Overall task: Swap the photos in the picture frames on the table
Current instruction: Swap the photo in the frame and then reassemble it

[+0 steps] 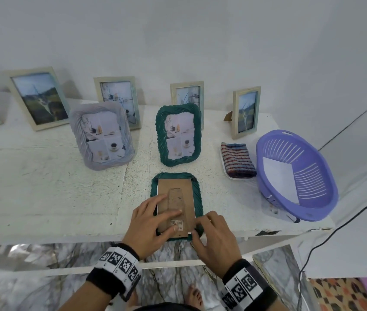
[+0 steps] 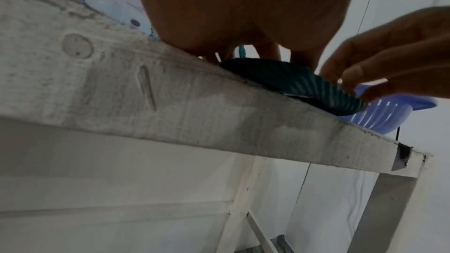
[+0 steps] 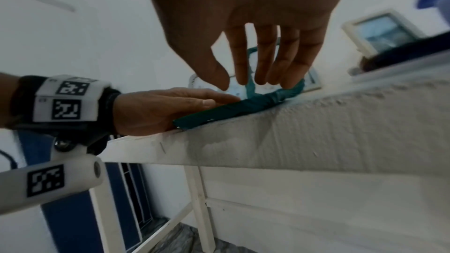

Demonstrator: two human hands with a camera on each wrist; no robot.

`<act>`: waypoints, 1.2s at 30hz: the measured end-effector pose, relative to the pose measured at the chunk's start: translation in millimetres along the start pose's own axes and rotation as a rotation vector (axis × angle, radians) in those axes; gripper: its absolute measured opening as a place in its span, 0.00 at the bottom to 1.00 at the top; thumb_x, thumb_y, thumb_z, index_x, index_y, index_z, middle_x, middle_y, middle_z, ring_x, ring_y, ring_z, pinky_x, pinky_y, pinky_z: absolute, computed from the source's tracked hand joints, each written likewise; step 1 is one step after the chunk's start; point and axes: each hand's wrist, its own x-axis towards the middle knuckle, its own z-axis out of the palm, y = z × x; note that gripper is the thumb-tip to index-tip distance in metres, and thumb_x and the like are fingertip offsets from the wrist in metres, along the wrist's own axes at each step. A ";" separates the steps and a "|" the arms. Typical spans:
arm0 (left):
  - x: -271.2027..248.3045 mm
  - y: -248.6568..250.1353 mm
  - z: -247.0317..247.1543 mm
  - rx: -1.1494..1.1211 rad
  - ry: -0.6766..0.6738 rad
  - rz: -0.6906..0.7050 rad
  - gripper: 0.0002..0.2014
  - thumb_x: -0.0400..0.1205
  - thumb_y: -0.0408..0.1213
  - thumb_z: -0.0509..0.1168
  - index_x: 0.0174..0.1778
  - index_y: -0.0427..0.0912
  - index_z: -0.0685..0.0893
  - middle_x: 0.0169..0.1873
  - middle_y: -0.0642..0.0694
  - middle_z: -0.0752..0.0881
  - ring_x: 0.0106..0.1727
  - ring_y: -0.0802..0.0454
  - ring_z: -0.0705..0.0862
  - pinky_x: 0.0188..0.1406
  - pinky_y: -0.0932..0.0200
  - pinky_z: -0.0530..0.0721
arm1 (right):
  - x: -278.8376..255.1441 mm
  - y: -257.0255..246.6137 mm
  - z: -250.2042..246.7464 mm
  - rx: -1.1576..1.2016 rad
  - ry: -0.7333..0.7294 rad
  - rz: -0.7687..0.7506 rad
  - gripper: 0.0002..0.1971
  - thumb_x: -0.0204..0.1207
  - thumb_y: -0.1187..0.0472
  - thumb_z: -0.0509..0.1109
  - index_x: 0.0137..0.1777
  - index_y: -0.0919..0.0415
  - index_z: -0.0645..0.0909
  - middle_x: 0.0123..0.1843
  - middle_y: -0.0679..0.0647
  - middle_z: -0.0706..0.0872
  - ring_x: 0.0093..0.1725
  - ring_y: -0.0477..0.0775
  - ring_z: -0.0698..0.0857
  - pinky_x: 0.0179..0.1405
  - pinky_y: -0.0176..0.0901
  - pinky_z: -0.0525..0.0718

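A scuffed white table (image 1: 43, 187) stands against a pale wall. At lower centre a green frame (image 1: 198, 194) lies face down at the table's edge; its brown backing (image 1: 186, 189) bears an unreadable barcode sticker (image 1: 176, 223). The left hand (image 1: 153, 223) presses flat on the backing; the right hand (image 1: 214, 234) touches the frame's lower right corner with loosely bent fingers.

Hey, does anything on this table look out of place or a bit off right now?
One green frame lies face down at the table's front edge, brown backing up, its near end overhanging slightly. The other frames stand upright. Both hands are on it.
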 end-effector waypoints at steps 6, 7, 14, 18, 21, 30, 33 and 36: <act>1.4 -7.9 -10.2 -0.181 0.023 -0.002 0.19 0.84 0.51 0.52 0.69 0.69 0.77 0.76 0.59 0.68 0.76 0.60 0.64 0.72 0.57 0.65 | 10.7 -11.3 4.1 -0.127 -0.111 -0.135 0.10 0.69 0.48 0.67 0.45 0.52 0.80 0.49 0.49 0.80 0.46 0.53 0.76 0.39 0.46 0.80; -0.4 -9.6 -16.0 -0.231 0.051 -0.030 0.19 0.83 0.51 0.53 0.68 0.66 0.79 0.75 0.60 0.70 0.75 0.63 0.66 0.71 0.61 0.66 | 11.1 -10.5 5.0 -0.137 -0.119 -0.125 0.11 0.68 0.46 0.67 0.45 0.51 0.80 0.48 0.48 0.80 0.46 0.53 0.77 0.41 0.46 0.80; -39.4 -14.9 -34.0 -0.083 0.089 -0.005 0.11 0.81 0.51 0.59 0.49 0.54 0.86 0.54 0.61 0.78 0.57 0.63 0.78 0.53 0.61 0.79 | 13.5 -4.3 7.5 -0.084 -0.129 -0.147 0.16 0.66 0.44 0.71 0.46 0.54 0.82 0.48 0.50 0.80 0.46 0.53 0.77 0.40 0.41 0.82; -49.1 -13.6 -27.9 -0.163 0.079 -0.018 0.15 0.80 0.52 0.62 0.56 0.52 0.89 0.57 0.60 0.79 0.59 0.67 0.76 0.58 0.72 0.73 | 11.4 -5.0 9.7 -0.074 -0.112 -0.146 0.16 0.66 0.45 0.71 0.48 0.54 0.83 0.49 0.49 0.80 0.46 0.53 0.77 0.41 0.41 0.82; -50.1 -13.8 -23.9 -0.322 0.077 -0.114 0.16 0.76 0.54 0.64 0.57 0.59 0.89 0.61 0.66 0.76 0.65 0.70 0.73 0.62 0.79 0.67 | 10.2 -4.6 10.4 -0.069 -0.117 -0.142 0.16 0.68 0.44 0.70 0.49 0.53 0.83 0.50 0.49 0.80 0.48 0.52 0.77 0.43 0.40 0.82; -48.2 -11.3 -22.9 -0.398 0.091 -0.180 0.13 0.74 0.56 0.64 0.51 0.63 0.90 0.61 0.63 0.80 0.65 0.67 0.75 0.62 0.79 0.69 | 11.4 -3.9 8.0 -0.036 -0.140 -0.131 0.15 0.69 0.42 0.69 0.50 0.51 0.83 0.51 0.47 0.80 0.48 0.50 0.77 0.43 0.39 0.83; -48.4 -10.6 -25.1 -0.367 0.061 -0.171 0.14 0.75 0.57 0.64 0.51 0.63 0.91 0.61 0.63 0.79 0.64 0.68 0.74 0.61 0.79 0.69 | 12.3 -3.4 7.8 -0.026 -0.142 -0.136 0.15 0.69 0.42 0.69 0.50 0.51 0.83 0.51 0.47 0.80 0.48 0.51 0.77 0.42 0.40 0.83; -42.5 -11.0 -30.7 -0.320 0.017 -0.176 0.14 0.76 0.57 0.62 0.50 0.64 0.90 0.59 0.65 0.77 0.62 0.67 0.76 0.59 0.76 0.72 | 15.5 -4.2 5.2 -0.035 -0.150 -0.157 0.15 0.68 0.41 0.69 0.47 0.50 0.80 0.48 0.46 0.80 0.45 0.50 0.76 0.38 0.42 0.82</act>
